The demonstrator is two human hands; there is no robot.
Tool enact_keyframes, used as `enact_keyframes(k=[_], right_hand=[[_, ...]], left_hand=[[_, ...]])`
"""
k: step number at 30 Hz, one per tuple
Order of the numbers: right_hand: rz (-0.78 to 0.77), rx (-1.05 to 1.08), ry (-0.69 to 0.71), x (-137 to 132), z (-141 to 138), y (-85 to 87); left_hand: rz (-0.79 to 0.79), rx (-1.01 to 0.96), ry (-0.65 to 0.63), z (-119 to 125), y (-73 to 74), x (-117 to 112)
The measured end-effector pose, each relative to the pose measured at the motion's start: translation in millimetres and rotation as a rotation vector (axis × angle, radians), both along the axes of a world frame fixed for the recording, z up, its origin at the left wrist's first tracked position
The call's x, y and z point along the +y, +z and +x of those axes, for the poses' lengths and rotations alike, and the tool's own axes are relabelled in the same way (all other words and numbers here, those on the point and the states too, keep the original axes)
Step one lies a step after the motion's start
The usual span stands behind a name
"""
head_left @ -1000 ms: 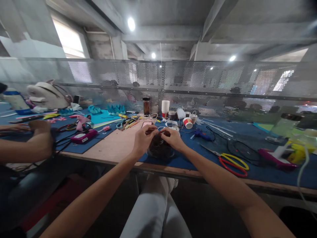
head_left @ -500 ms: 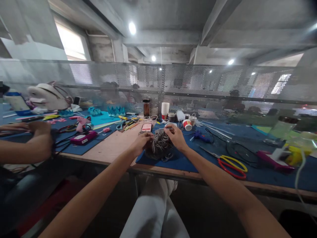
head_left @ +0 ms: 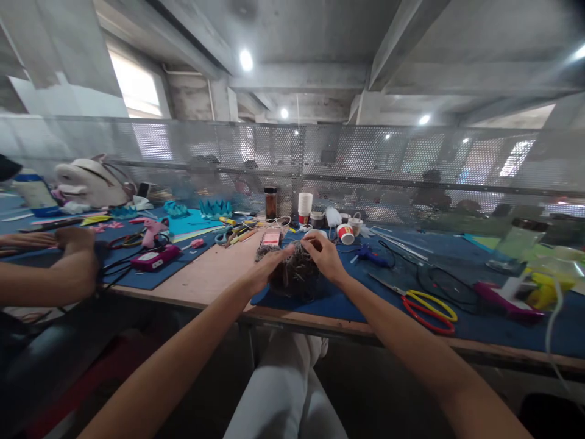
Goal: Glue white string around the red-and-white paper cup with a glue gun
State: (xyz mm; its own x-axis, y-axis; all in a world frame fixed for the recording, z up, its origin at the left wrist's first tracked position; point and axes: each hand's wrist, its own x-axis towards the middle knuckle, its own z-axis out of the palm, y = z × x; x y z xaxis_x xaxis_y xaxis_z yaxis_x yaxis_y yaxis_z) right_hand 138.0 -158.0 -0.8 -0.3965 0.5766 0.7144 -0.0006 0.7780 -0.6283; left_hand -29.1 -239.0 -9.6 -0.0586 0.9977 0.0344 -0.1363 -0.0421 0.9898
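Note:
A tangled bundle of thin grey-brown cords (head_left: 297,277) rests on the blue mat in front of me, dark and loosely looped. My right hand (head_left: 321,255) pinches strands at its top right, thumb and forefinger together. From the left, my left hand (head_left: 269,267) grips the bundle's upper side, its thumb reaching toward the right fingertips; its other fingers are partly hidden by the cords. Just behind my left hand lies a small red-and-white box (head_left: 271,238).
Long scissors with red and yellow handles (head_left: 428,310) and a blue glue gun (head_left: 372,256) lie right. Paper cups (head_left: 304,207) and a brown jar (head_left: 270,203) stand behind. At left are a purple device (head_left: 155,258) and a co-worker's arm (head_left: 68,268).
My left hand has moved up and right over the bundle, its thumb now close to my right fingers. The cords have shifted and look darker. My right hand stays nearly in place.

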Motion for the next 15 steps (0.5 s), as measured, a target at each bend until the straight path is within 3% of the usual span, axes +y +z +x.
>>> enact_keyframes(k=[4,9,15], right_hand=[[0.088,0.097,-0.073,-1.2,3.7,6.9],[0.025,0.205,-0.215,6.8,11.8,13.4],[-0.273,0.384,-0.014,18.1,15.5,20.1]], left_hand=[[0.110,0.098,0.270,6.1,-1.7,6.5],[0.121,0.078,0.359,-1.3,-6.8,11.1],[0.140,0.167,0.441,-16.0,-12.9,7.6]])
